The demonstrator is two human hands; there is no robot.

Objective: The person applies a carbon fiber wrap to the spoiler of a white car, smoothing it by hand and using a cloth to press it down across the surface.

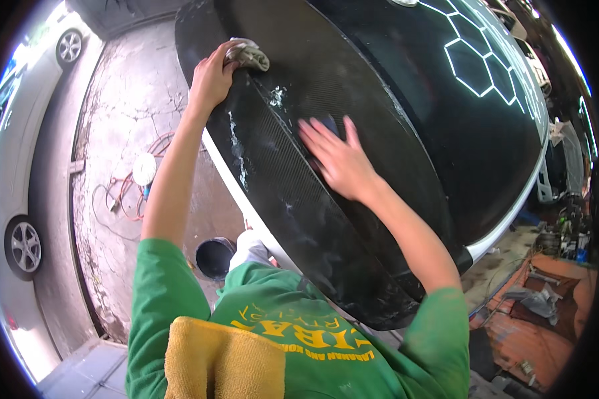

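Observation:
My left hand (211, 78) is closed round a crumpled, pale, stained cloth (248, 54) at the far left part of a dark, ribbed car panel (373, 173). Lower and to the right, my right hand (336, 159) lies over the same panel, its fingers stretched forward and the thumb apart. Between thumb and fingers shows a dark blue pad (328, 124), mostly hidden by the hand and pressed to the surface. Whitish wet streaks (237, 151) and a splash (277, 97) mark the panel near both hands. A raised crease runs along it between them.
Glossy black car glass (472, 166) with hexagonal light reflections lies to the right. A dark bucket (214, 258) stands on the floor near my legs, with orange hoses (130, 189) beyond. A yellow towel (223, 359) hangs at my front. A silver car (20, 179) is parked at left.

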